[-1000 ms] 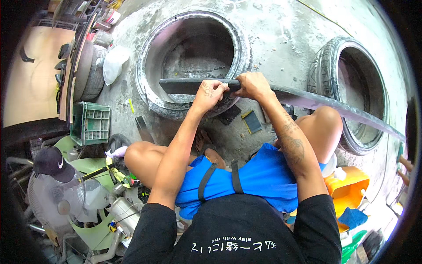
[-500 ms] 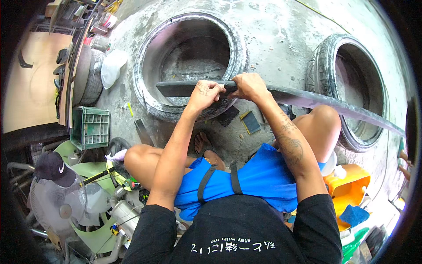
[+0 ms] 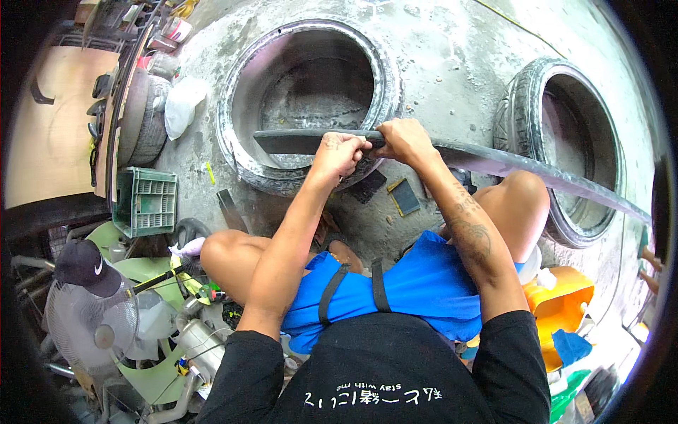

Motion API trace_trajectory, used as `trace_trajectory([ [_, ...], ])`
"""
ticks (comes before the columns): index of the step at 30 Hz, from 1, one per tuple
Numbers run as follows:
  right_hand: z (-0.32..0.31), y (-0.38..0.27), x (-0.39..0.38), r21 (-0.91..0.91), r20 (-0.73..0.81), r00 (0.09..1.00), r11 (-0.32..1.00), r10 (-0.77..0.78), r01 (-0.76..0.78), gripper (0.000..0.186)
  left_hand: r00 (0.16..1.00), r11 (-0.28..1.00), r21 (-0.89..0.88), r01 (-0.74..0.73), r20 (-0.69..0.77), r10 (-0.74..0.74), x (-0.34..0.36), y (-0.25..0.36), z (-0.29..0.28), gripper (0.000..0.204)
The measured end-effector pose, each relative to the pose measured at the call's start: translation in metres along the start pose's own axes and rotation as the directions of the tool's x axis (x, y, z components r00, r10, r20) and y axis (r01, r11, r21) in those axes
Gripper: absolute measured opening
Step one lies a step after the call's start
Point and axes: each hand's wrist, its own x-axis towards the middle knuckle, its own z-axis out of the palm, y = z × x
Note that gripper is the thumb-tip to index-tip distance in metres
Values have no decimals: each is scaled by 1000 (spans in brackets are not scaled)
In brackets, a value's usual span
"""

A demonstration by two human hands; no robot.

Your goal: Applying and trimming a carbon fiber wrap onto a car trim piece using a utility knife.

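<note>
A long black curved strip [image 3: 494, 157], smooth and panel-like, runs from over the near tire [image 3: 234, 157] across my right knee toward the far right. My right hand [image 3: 407, 143] is wrapped round its upper edge, thumb below. Close beside it, my left hand [image 3: 339, 157] is closed in a pinch against the strip's face. A small pale bit shows at those fingertips, too small to name. The strip's left end [image 3: 274, 141] sticks out past my left hand, above the tire's opening.
A second tire [image 3: 519, 120] stands at the right. On the floor lie a dark rectangular pad [image 3: 403, 197] and a white bag [image 3: 185, 107]. Left are a green crate [image 3: 145, 201] and a fan [image 3: 92, 311] with a cap [image 3: 88, 268]; an orange container [image 3: 558, 300] sits right.
My left hand has slid a little to the right along the strip, closer to my right hand, and its fingers are more curled. My right hand keeps its hold.
</note>
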Motion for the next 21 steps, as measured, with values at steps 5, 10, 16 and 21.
trace_trajectory([
  [5,1,7,2,3,-24,1000,1000,-20,20,44,998,941,-337,32,67,-10,-3,-12,-4,27],
  [10,-12,-12,7,-1,30,1000,1000,-4,4,71,998,915,-401,-42,-66,18,-40,-33,-33,25],
  [16,-14,-5,0,94,-32,987,984,155,-151,80,991,966,220,-134,24,132,-102,0,-33,26],
  [21,-19,-20,4,2,83,990,994,110,-111,65,986,896,411,-168,84,146,-115,-35,-56,24],
])
